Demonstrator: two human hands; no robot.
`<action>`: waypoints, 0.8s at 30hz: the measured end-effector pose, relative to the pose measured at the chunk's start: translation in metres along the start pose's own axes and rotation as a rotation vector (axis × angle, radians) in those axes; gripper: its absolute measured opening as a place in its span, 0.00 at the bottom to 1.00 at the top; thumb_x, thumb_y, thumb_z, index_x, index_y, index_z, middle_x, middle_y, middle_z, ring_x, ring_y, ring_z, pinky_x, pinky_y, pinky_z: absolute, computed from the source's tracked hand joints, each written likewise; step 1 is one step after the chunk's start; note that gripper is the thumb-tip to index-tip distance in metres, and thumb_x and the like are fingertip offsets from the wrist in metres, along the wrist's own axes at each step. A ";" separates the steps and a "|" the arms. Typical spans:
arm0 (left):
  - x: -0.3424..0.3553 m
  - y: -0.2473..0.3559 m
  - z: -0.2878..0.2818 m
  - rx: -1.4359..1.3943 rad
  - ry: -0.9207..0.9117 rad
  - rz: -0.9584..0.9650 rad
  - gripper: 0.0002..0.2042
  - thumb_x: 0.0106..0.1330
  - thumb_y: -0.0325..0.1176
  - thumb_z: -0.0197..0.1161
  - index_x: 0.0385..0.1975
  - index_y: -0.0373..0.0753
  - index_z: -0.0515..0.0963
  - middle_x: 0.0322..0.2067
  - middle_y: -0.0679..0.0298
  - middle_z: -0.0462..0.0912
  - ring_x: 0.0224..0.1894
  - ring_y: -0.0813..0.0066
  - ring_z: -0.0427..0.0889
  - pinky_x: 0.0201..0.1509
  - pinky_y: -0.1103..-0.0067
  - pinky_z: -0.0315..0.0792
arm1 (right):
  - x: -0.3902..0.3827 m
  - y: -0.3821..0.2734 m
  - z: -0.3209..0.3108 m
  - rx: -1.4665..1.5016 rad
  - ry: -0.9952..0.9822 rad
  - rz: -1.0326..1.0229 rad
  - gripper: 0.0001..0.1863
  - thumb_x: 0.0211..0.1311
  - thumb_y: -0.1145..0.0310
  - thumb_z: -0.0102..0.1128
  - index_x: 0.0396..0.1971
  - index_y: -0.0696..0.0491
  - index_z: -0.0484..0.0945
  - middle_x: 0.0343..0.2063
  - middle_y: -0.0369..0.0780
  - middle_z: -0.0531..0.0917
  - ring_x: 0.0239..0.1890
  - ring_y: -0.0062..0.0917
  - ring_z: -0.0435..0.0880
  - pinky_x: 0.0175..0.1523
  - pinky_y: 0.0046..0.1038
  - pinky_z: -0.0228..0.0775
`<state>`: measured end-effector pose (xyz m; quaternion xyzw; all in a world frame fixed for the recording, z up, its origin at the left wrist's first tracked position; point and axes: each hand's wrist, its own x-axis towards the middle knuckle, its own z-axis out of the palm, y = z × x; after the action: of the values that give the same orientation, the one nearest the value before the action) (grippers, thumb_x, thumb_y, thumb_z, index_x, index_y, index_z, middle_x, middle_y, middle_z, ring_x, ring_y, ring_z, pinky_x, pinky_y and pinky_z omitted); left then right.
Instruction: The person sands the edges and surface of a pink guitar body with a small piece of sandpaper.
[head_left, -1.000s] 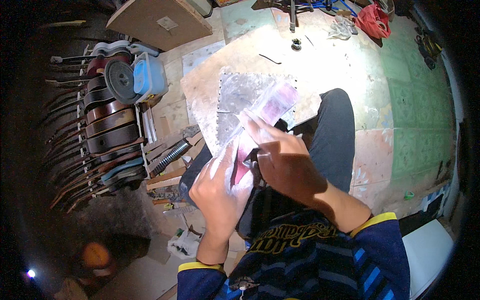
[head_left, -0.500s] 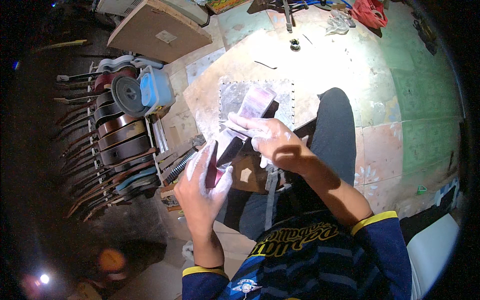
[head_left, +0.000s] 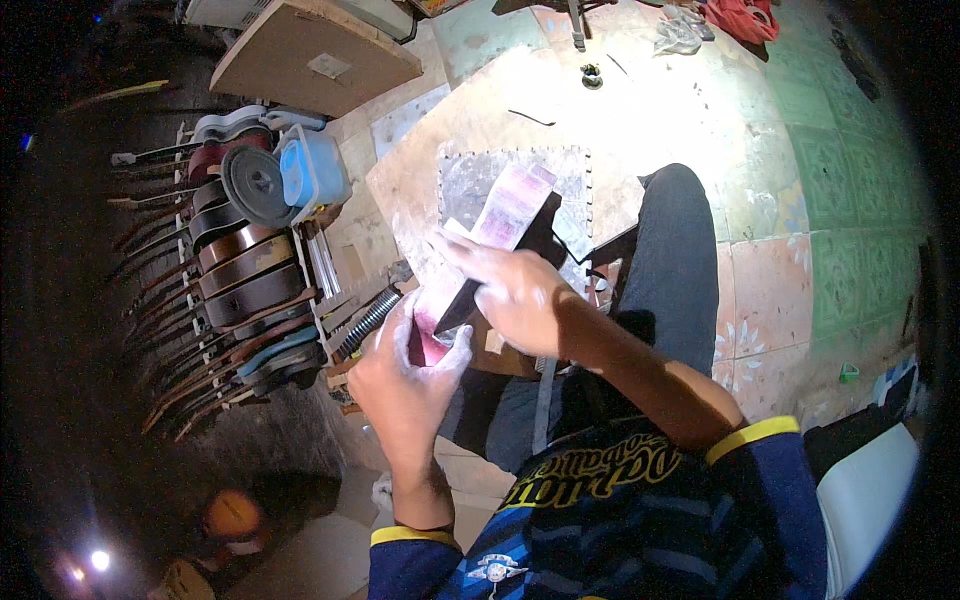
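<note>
One long pinkish-white piece (head_left: 507,213) slants over the grey mat (head_left: 462,187), far end near the toothed edge. I see the left hand (head_left: 405,365) clamped on its near end; the blurred right hand (head_left: 515,300) crosses its middle, grip I cannot tell. Pale board (head_left: 430,130) spreads beyond.

Guitars (head_left: 250,292) standing in a row at the left, a grey lid (head_left: 260,186) resting beside a translucent tub (head_left: 330,178), a brown board (head_left: 300,50) sitting beyond, a clear bag (head_left: 680,35) lying beside a red bag (head_left: 742,20)
</note>
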<state>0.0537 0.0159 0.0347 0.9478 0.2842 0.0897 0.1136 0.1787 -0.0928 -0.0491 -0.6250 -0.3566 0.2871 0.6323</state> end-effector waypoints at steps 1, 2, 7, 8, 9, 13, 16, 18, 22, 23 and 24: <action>0.001 -0.001 -0.002 -0.022 -0.003 -0.018 0.27 0.51 0.40 0.80 0.52 0.40 0.84 0.33 0.54 0.88 0.34 0.57 0.90 0.41 0.68 0.81 | -0.012 0.000 0.003 -0.119 0.052 -0.083 0.30 0.64 0.78 0.49 0.69 0.60 0.70 0.66 0.55 0.75 0.65 0.45 0.79 0.72 0.36 0.70; 0.004 -0.004 -0.003 -0.019 0.003 -0.008 0.27 0.51 0.40 0.80 0.51 0.40 0.85 0.34 0.54 0.89 0.35 0.57 0.90 0.41 0.68 0.81 | -0.021 0.011 0.004 -0.149 0.078 -0.148 0.31 0.65 0.77 0.50 0.70 0.58 0.69 0.67 0.54 0.74 0.64 0.45 0.80 0.70 0.36 0.73; 0.005 0.001 -0.002 -0.018 -0.027 -0.014 0.26 0.51 0.42 0.80 0.51 0.40 0.85 0.33 0.55 0.88 0.35 0.56 0.90 0.41 0.69 0.81 | 0.002 0.020 -0.014 -0.540 -0.050 -0.129 0.33 0.64 0.76 0.52 0.71 0.50 0.69 0.69 0.47 0.73 0.54 0.44 0.87 0.57 0.36 0.84; 0.007 0.000 -0.002 -0.013 -0.029 -0.023 0.26 0.51 0.42 0.80 0.51 0.41 0.85 0.33 0.55 0.88 0.35 0.56 0.90 0.41 0.68 0.81 | -0.001 0.022 -0.010 -0.510 -0.023 -0.161 0.33 0.63 0.75 0.53 0.71 0.50 0.70 0.69 0.47 0.73 0.50 0.44 0.89 0.52 0.37 0.87; 0.010 -0.003 -0.004 -0.006 -0.033 -0.032 0.26 0.51 0.43 0.80 0.51 0.41 0.85 0.33 0.55 0.88 0.35 0.56 0.90 0.40 0.68 0.81 | -0.012 0.018 -0.007 -0.491 -0.024 -0.114 0.34 0.63 0.76 0.53 0.72 0.50 0.68 0.69 0.48 0.73 0.52 0.45 0.88 0.54 0.37 0.86; 0.006 -0.002 -0.005 -0.034 -0.054 -0.062 0.26 0.51 0.43 0.79 0.50 0.42 0.85 0.32 0.56 0.88 0.34 0.57 0.90 0.40 0.68 0.81 | -0.027 0.027 -0.011 -0.531 -0.016 -0.063 0.34 0.65 0.76 0.51 0.73 0.49 0.66 0.69 0.46 0.75 0.51 0.46 0.88 0.55 0.36 0.85; 0.011 -0.003 -0.005 -0.047 -0.023 -0.048 0.24 0.51 0.42 0.79 0.48 0.42 0.86 0.30 0.57 0.87 0.31 0.58 0.89 0.39 0.69 0.81 | 0.003 0.041 -0.015 -0.607 0.014 -0.202 0.29 0.72 0.64 0.49 0.73 0.45 0.68 0.68 0.43 0.77 0.42 0.44 0.91 0.47 0.35 0.87; 0.015 -0.006 -0.005 -0.023 -0.006 -0.043 0.22 0.51 0.41 0.79 0.47 0.43 0.86 0.29 0.59 0.87 0.31 0.58 0.89 0.38 0.69 0.81 | -0.016 0.039 -0.010 -0.485 0.112 -0.238 0.29 0.71 0.62 0.50 0.72 0.44 0.70 0.67 0.44 0.76 0.41 0.46 0.90 0.45 0.37 0.87; 0.010 -0.002 -0.005 -0.081 -0.062 -0.126 0.22 0.50 0.40 0.80 0.45 0.41 0.85 0.30 0.58 0.87 0.31 0.62 0.89 0.40 0.71 0.80 | -0.008 0.018 -0.020 -0.559 -0.047 0.008 0.30 0.76 0.48 0.39 0.72 0.42 0.69 0.70 0.45 0.73 0.46 0.49 0.88 0.50 0.39 0.87; 0.008 0.001 -0.006 -0.087 -0.061 -0.123 0.23 0.50 0.40 0.80 0.45 0.39 0.85 0.30 0.57 0.87 0.31 0.66 0.88 0.41 0.73 0.80 | 0.001 0.014 -0.023 -0.648 -0.118 0.101 0.31 0.77 0.45 0.36 0.73 0.42 0.69 0.71 0.45 0.72 0.48 0.49 0.88 0.52 0.39 0.87; 0.008 0.003 -0.008 -0.090 -0.051 -0.119 0.23 0.51 0.40 0.81 0.45 0.38 0.84 0.31 0.56 0.88 0.32 0.70 0.88 0.42 0.75 0.80 | 0.004 0.022 -0.022 -0.589 -0.065 -0.059 0.30 0.78 0.48 0.36 0.74 0.43 0.67 0.71 0.46 0.71 0.52 0.47 0.87 0.54 0.38 0.86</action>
<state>0.0601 0.0195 0.0445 0.9251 0.3327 0.0714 0.1686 0.2002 -0.1010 -0.0701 -0.7614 -0.4624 0.1729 0.4202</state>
